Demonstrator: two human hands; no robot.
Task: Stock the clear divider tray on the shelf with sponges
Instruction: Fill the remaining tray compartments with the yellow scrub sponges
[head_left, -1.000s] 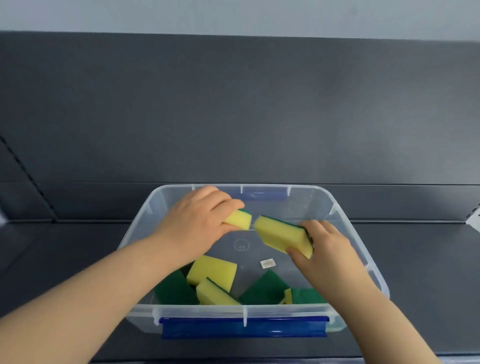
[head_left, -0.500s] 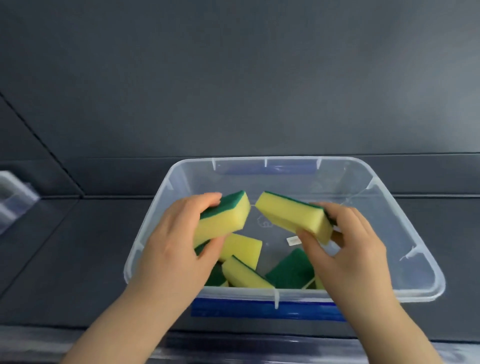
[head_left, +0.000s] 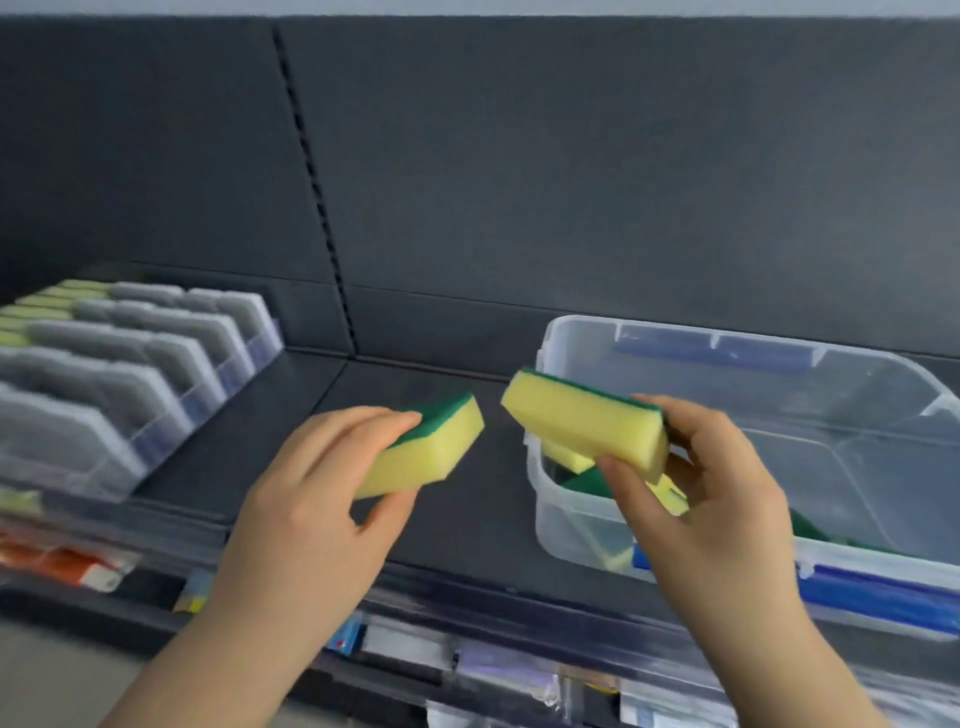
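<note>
Both sponges are now lifted clear of the storage bin (head_left: 571, 338), the left hand (head_left: 306, 499) gripping one sponge (head_left: 431, 447) and the right hand (head_left: 711, 509) the other sponge (head_left: 582, 421), swung toward the divider tray (head_left: 130, 364), which looks ready for stocking.

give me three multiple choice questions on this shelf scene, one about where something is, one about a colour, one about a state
1. Where is the divider tray relative to the clear bin?
A. to its left on the shelf
B. inside it
C. stacked on top of it

2. What colours are the sponge in the left hand?
A. pink and white
B. yellow with a green layer
C. all blue

3. What is the right hand doing?
A. resting flat and empty on the shelf
B. pinching a sponge in its grip
C. gripping the bin's blue handle

Answers:
1. A, the tray sits at far left and the bin at right, with bare shelf between them.
2. B, yellow foam shows below a green scouring layer.
3. B, thumb and fingers close around a sponge held above the bin's left edge.
</note>
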